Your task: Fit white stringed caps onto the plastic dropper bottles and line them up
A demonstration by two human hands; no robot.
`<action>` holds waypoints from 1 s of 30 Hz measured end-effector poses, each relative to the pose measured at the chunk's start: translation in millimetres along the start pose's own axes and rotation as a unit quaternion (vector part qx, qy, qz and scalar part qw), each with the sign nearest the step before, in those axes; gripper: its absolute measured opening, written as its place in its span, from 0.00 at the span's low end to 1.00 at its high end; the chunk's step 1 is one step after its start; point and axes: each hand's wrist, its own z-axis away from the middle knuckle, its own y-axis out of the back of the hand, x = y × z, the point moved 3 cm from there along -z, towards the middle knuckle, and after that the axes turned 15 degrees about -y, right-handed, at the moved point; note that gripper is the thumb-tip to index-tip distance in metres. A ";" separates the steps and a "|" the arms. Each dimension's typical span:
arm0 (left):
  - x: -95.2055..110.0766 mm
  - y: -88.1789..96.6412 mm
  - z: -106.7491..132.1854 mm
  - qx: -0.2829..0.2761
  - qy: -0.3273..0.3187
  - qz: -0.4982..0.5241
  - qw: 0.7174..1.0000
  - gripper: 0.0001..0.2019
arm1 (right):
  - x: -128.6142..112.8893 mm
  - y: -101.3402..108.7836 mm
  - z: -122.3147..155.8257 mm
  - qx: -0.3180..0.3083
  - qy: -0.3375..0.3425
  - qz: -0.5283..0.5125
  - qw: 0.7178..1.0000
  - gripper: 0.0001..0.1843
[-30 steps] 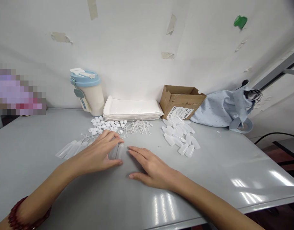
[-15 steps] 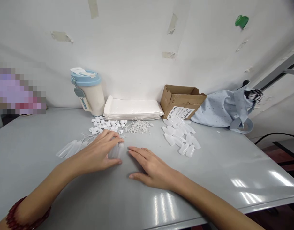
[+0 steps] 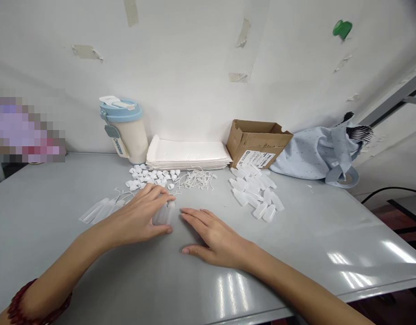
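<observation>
Nothing has shifted since the earlier frame; both hands lie as before. Left hand (image 3: 140,217) arches over a clear bottle (image 3: 164,213) lying on the grey table (image 3: 92,275), thumb and fingertips either side; an actual pinch cannot be told. Right hand (image 3: 212,234) rests flat just beside it, fingers spread. Cardboard box (image 3: 258,141) stands open, contents hidden. Lidded tumbler (image 3: 126,131) is closed. Loose bottles (image 3: 255,192), white caps (image 3: 150,177) and a stack of white pouches (image 3: 187,153) lie behind, near the tape-scarred white wall (image 3: 194,67).

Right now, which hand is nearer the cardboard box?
Right. The right hand lies flat on the table, in front and to the left of the cardboard box. The left hand sits farther left, over clear bottles.
</observation>
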 end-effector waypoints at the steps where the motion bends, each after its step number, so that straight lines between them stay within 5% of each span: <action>1: 0.1 -0.2 -0.1 -0.003 -0.001 -0.002 1.000 0.26 | -0.1 0.0 0.0 -0.003 0.000 0.001 1.000 0.36; 19: 1.3 -0.1 -0.3 -0.006 -0.013 -0.011 1.000 0.22 | -7.1 -6.5 2.0 -0.066 -0.005 -0.008 0.998 0.40; 30: -0.3 -1.0 0.2 -0.002 -0.002 -0.022 1.000 0.30 | -5.4 -7.5 1.7 -0.064 -0.009 -0.010 0.998 0.40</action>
